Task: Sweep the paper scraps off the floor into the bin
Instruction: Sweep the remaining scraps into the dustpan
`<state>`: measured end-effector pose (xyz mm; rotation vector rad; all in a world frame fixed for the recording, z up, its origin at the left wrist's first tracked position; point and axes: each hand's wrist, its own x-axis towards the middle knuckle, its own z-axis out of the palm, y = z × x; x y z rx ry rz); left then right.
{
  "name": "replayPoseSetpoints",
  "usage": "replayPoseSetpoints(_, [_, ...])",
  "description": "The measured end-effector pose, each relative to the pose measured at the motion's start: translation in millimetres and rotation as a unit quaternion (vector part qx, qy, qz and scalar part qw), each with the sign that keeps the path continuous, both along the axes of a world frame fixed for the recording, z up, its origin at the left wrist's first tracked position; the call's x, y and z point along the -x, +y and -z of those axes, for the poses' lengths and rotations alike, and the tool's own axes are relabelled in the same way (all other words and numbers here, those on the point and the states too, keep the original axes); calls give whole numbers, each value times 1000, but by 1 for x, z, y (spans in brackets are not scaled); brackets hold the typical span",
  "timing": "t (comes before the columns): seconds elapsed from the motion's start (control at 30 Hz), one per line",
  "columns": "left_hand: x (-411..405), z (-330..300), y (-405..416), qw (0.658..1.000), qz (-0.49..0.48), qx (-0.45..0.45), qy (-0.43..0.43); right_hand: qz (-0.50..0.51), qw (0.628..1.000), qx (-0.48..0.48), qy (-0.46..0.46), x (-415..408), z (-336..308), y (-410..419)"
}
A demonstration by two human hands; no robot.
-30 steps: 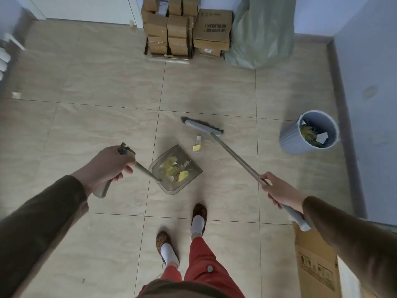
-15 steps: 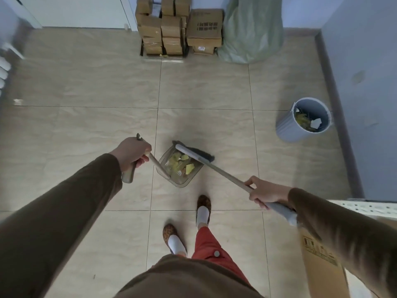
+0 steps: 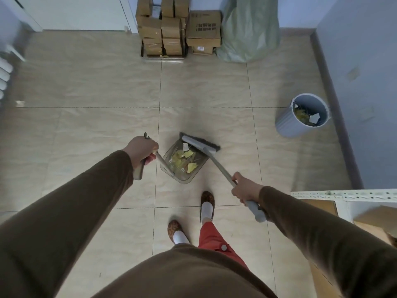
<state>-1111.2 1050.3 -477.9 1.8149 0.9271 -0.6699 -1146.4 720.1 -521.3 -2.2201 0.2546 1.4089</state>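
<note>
Head view is showing the left hand (image 3: 140, 150) gripping the dustpan handle (image 3: 150, 160) and the right hand (image 3: 245, 189) closed around the broom (image 3: 217, 164), whose head (image 3: 200, 144) is resting at the far lip of the dustpan (image 3: 182, 163). Advice for this step: keep the pan flat and the bristles sealing its mouth while carrying it to the bin (image 3: 303, 116), well apart at far right. Paper scraps (image 3: 185, 159), yellow and white, small and crumpled, are lying inside the translucent pan; similar scraps are showing in the bin.
</note>
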Motion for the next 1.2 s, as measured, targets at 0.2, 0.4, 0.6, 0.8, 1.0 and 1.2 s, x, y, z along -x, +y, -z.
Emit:
replayPoseSetpoints(0.2, [7,0,10,1000,13,-4,-10,45,998,-46,28,26,-44,-46])
replayPoseSetpoints(0.4, [17,-13,35,999,20,-6,-35,106,992,-64,-10,11,-55,-73])
replayPoseSetpoints(0.6, [32,-23,49,998,45,-22,-29,124,990,-43,-54,-27,-24,-46])
replayPoseSetpoints(0.8, [32,-15,39,998,45,-50,-9,49,998,5,-31,-29,20,7])
replayPoseSetpoints(1.0, [31,-13,47,997,30,-64,8,-15,998,-8,57,38,-4,7])
replayPoseSetpoints(1.2, [44,-13,53,998,15,-54,21,7,997,-42,66,58,-67,-39])
